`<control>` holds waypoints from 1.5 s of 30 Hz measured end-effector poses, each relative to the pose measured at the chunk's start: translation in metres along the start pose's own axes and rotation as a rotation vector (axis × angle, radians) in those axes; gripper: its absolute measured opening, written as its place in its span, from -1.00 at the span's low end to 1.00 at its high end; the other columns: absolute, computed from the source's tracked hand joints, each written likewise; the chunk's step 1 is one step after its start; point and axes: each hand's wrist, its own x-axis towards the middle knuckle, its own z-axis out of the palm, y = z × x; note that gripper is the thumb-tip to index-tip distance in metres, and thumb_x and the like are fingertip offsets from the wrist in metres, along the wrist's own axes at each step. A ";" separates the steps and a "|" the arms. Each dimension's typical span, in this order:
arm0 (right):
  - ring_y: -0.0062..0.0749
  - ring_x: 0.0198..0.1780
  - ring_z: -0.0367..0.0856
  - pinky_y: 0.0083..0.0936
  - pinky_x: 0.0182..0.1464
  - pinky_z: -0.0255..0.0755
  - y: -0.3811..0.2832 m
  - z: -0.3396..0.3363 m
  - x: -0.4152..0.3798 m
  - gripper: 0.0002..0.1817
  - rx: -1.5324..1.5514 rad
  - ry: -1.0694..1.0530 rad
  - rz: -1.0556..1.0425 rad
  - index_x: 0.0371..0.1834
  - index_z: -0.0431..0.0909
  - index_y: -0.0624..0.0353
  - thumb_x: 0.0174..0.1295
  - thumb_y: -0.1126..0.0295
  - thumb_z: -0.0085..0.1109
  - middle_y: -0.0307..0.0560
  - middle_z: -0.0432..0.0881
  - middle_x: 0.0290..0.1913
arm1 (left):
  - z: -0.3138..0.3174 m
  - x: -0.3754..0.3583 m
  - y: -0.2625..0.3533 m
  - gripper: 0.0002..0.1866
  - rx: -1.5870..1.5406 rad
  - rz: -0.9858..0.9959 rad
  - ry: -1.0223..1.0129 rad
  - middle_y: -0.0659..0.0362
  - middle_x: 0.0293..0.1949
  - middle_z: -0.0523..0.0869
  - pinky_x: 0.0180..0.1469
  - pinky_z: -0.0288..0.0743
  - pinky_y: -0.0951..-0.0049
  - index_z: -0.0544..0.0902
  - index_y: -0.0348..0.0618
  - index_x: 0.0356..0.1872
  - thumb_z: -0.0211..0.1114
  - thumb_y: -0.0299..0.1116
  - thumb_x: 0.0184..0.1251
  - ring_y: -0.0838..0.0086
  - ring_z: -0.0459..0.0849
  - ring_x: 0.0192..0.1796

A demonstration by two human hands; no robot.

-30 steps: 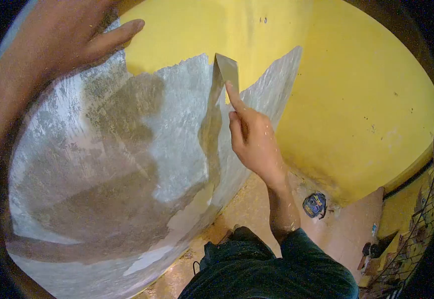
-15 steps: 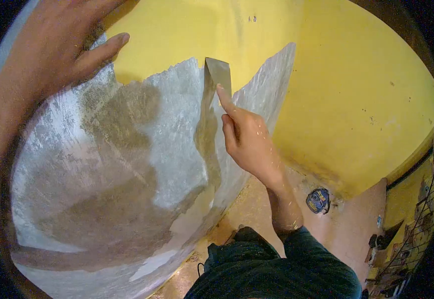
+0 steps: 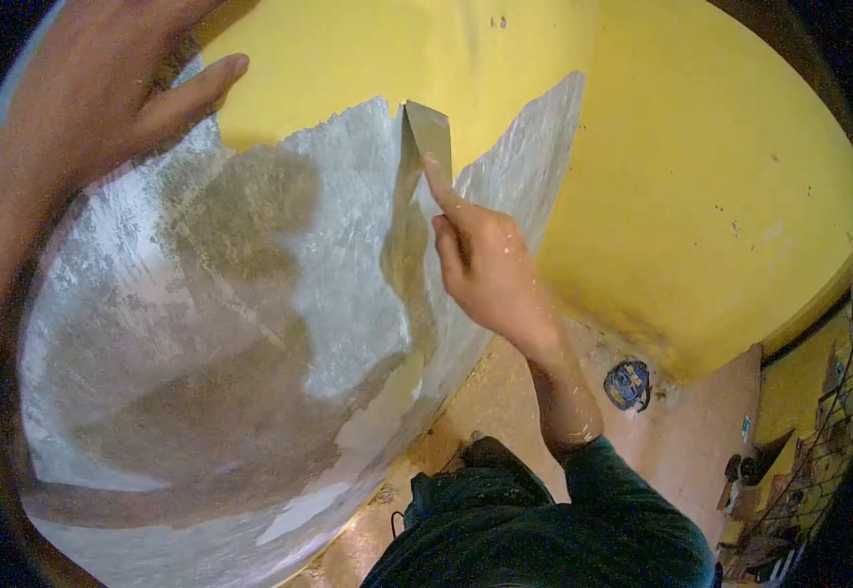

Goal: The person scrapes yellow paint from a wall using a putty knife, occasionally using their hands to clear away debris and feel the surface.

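Observation:
My right hand (image 3: pixel 490 260) is closed around a broad metal scraper (image 3: pixel 433 127), its index finger stretched along the blade and its handle hidden in the grip. The blade's edge meets the wall where yellow paint (image 3: pixel 348 69) borders bared grey plaster (image 3: pixel 348 294). At the upper left, my left hand (image 3: pixel 103 98) lies against the wall with the thumb spread out; its other fingertips run out of view. Small pale flakes stick to my right hand and forearm.
A second yellow wall (image 3: pixel 710 196) joins at the right, forming a corner. On the floor (image 3: pixel 671 451) near it sits a dark blue, rounded bag-like thing (image 3: pixel 626 385). Shelving with a wire grid (image 3: pixel 823 451) and assorted items stands at the lower right.
The whole view has shifted slightly, with the wall and hands a little higher in the picture. The scraper stays at nearly the same spot on the paint edge.

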 end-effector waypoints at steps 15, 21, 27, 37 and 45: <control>0.15 -0.35 0.62 -0.06 -0.15 0.52 -0.005 -0.005 -0.010 -0.20 -0.044 -0.049 0.001 0.71 0.26 0.08 0.35 0.66 0.13 0.24 0.57 -0.38 | 0.001 -0.008 -0.002 -0.35 0.007 0.020 -0.009 -0.19 0.48 0.45 0.68 0.12 -0.18 0.54 -0.14 0.38 0.22 0.13 0.48 -0.03 0.32 0.61; 0.13 -0.35 0.62 -0.08 -0.18 0.51 0.001 0.008 -0.019 -0.20 -0.020 0.017 -0.021 0.70 0.27 0.09 0.35 0.67 0.12 0.24 0.56 -0.40 | 0.001 -0.002 -0.002 -0.35 0.009 0.023 -0.015 -0.19 0.48 0.45 0.68 0.13 -0.18 0.54 -0.14 0.38 0.23 0.13 0.48 -0.03 0.32 0.61; 0.20 -0.35 0.60 -0.06 -0.19 0.51 -0.007 0.003 -0.026 -0.20 0.003 -0.068 0.009 0.71 0.26 0.05 0.36 0.67 0.10 0.29 0.58 -0.36 | 0.005 -0.007 -0.001 -0.35 0.023 0.034 -0.007 -0.18 0.48 0.45 0.68 0.13 -0.18 0.54 -0.13 0.38 0.23 0.13 0.48 -0.03 0.32 0.61; 0.18 -0.38 0.61 -0.08 -0.22 0.50 -0.002 0.006 -0.015 -0.23 -0.011 -0.034 0.014 0.69 0.32 -0.01 0.37 0.64 0.13 0.33 0.57 -0.41 | -0.002 0.002 0.006 -0.35 0.023 0.013 0.008 -0.17 0.47 0.44 0.68 0.13 -0.17 0.54 -0.13 0.38 0.24 0.13 0.48 -0.03 0.32 0.61; 0.16 -0.39 0.63 -0.09 -0.21 0.50 -0.001 0.013 -0.018 -0.28 -0.017 -0.002 -0.044 0.68 0.29 0.14 0.41 0.61 0.10 0.33 0.56 -0.42 | 0.015 -0.017 -0.006 -0.35 0.002 -0.014 0.018 -0.17 0.47 0.44 0.67 0.14 -0.17 0.53 -0.13 0.38 0.25 0.13 0.48 -0.02 0.32 0.60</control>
